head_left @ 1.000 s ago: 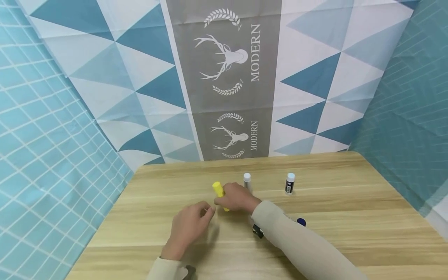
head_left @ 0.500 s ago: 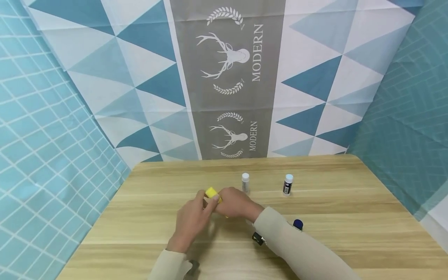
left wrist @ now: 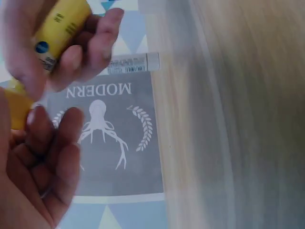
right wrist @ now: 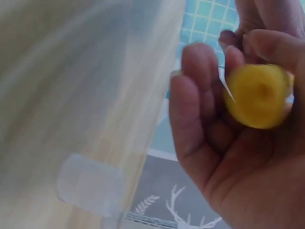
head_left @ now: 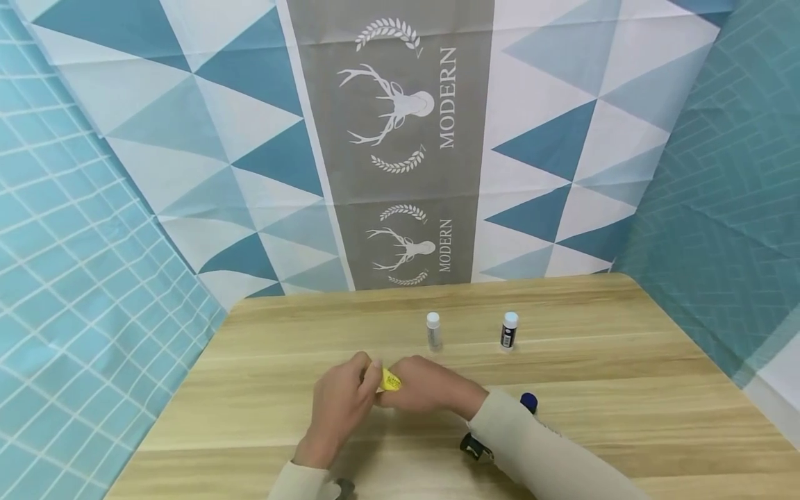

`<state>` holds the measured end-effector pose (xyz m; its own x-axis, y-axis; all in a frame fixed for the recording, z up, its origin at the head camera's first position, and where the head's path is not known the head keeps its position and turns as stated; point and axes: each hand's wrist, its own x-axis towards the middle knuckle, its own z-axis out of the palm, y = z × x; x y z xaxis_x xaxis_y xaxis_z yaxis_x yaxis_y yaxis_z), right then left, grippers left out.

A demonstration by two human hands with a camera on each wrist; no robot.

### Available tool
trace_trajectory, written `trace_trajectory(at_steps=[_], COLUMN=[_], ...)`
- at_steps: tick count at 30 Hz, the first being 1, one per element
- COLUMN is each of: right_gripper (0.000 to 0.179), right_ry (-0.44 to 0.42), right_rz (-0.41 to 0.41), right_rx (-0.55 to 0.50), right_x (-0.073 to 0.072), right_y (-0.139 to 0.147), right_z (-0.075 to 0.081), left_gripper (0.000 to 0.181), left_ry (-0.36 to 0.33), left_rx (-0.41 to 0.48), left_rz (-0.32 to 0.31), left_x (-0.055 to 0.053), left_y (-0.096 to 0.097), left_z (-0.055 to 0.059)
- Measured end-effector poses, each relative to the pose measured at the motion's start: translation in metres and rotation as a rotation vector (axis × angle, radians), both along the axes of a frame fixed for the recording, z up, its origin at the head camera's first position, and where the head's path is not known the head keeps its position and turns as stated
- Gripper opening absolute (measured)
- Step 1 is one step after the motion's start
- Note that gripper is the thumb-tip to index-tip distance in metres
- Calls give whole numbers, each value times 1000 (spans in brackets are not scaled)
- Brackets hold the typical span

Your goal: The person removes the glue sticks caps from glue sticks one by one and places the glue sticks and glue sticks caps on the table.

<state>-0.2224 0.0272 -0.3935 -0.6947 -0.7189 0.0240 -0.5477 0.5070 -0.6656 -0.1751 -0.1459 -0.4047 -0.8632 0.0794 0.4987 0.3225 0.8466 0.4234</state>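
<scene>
A yellow glue stick (head_left: pixel 391 380) is held between both hands above the table. My right hand (head_left: pixel 425 384) grips its printed tube (left wrist: pixel 59 31), which bears a small blue round logo in the left wrist view. My left hand (head_left: pixel 340 403) pinches the yellow cap (left wrist: pixel 18 109) at the other end. Fingers hide the join, so I cannot tell whether cap and tube are apart. In the right wrist view the tube's round yellow end (right wrist: pixel 259 97) faces the camera, with the right fingers curled round it.
Behind the hands stand a white-capped pale tube (head_left: pixel 434 332) and a white-capped dark-labelled tube (head_left: pixel 509 331). A dark blue cap (head_left: pixel 528 402) shows beside the right sleeve, and a black object (head_left: pixel 473 445) lies below it. Patterned sheets surround the wooden table (head_left: pixel 281 333).
My left hand has come over to the glue stick and taken hold of its cap end. Both hands have drawn nearer to me, and the stick has tipped over towards the left hand.
</scene>
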Motion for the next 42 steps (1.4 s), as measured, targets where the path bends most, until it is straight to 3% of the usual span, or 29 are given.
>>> trace_trajectory(at_steps=[6,10,15,24,27,32,35,42], right_gripper=[40,33,28,17,14,10,21,35], right_ry=[-121,-197,-217,-230,-260,-232,-179,-138], right_rz=[90,147,193,205,194,139,116,97], right_rx=[-106,-147,-173,-230,-255,-248,-223,-195], right_x=[11,15,19,24,27,31,31,29], right_y=[8,12,15,17,18,20,19,16], right_z=[-2,-2,-2,-2,-4,-8,-10,-10], left_gripper=[29,25,22,49,50,45,42,43], left_ry=[136,234,272,305,311,394,423,401], left_rx=[59,70,69,-10,-31,-105,-116,-103], left_rz=[-155,-279,-366,-408,-421,-381,-347,-327], left_x=[3,3,5,3,4,5,5,5], left_y=[2,5,8,14,16,17,18,15], left_z=[-3,-7,-6,-4,-3,-2,-2,0])
